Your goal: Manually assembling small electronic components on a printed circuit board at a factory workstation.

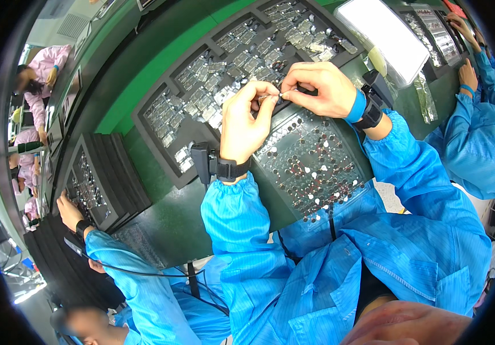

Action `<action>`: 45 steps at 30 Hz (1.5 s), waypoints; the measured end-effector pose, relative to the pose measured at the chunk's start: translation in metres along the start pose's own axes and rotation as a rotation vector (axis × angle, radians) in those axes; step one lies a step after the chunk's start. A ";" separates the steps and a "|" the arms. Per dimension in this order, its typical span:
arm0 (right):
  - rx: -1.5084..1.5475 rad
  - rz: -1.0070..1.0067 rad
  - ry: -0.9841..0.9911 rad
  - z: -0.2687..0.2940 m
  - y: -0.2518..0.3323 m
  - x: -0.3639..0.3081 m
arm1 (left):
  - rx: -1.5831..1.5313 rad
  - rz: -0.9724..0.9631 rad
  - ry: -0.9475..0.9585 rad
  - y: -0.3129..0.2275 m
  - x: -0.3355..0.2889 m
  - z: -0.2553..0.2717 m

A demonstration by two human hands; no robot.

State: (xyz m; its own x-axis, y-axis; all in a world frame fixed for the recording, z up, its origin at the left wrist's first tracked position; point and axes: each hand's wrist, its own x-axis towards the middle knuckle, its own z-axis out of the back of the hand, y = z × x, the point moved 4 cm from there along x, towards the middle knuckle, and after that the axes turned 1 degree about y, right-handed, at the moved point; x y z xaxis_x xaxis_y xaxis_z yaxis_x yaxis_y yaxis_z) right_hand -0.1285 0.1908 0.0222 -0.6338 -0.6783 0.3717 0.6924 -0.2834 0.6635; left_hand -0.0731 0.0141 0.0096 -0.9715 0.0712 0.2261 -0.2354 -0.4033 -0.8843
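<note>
My left hand (244, 119) and my right hand (323, 91) meet fingertip to fingertip above the far edge of a clear plastic tray. Both are closed in a pinch. A tiny whitish and metallic part (281, 96) shows between them, mostly hidden by the fingers. Below my hands lies the clear tray (276, 168), holding many small round black and white discs, some with thin red wires. Beyond them is a dark foam tray (187, 127) with cut-out compartments full of small silvery metal assemblies (202, 104).
A white rectangular sheet or lid (382, 37) and clear plastic bags (425, 100) lie at the far right. Stacked dark foam trays (118, 172) stand at the left, where a co-worker's hand (70, 211) reaches in. Another co-worker's hands (467, 77) work at the right.
</note>
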 end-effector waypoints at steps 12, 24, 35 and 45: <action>0.018 -0.053 0.005 0.001 0.003 0.001 | -0.037 -0.009 -0.037 0.003 -0.001 -0.001; 0.046 -0.059 -0.037 0.002 0.004 0.000 | -0.039 0.000 -0.024 0.002 0.000 -0.002; 0.033 0.009 -0.051 0.000 0.001 -0.002 | -0.009 0.025 -0.017 0.003 -0.002 0.000; 0.044 0.024 -0.048 -0.002 -0.002 0.000 | -0.045 0.048 -0.012 0.005 0.000 0.001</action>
State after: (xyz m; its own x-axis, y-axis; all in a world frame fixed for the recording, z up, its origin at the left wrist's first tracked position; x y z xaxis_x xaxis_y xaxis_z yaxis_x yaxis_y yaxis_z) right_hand -0.1290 0.1906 0.0196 -0.6336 -0.6510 0.4181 0.6927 -0.2367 0.6812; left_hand -0.0747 0.0112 0.0054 -0.9814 0.0413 0.1873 -0.1893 -0.3648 -0.9116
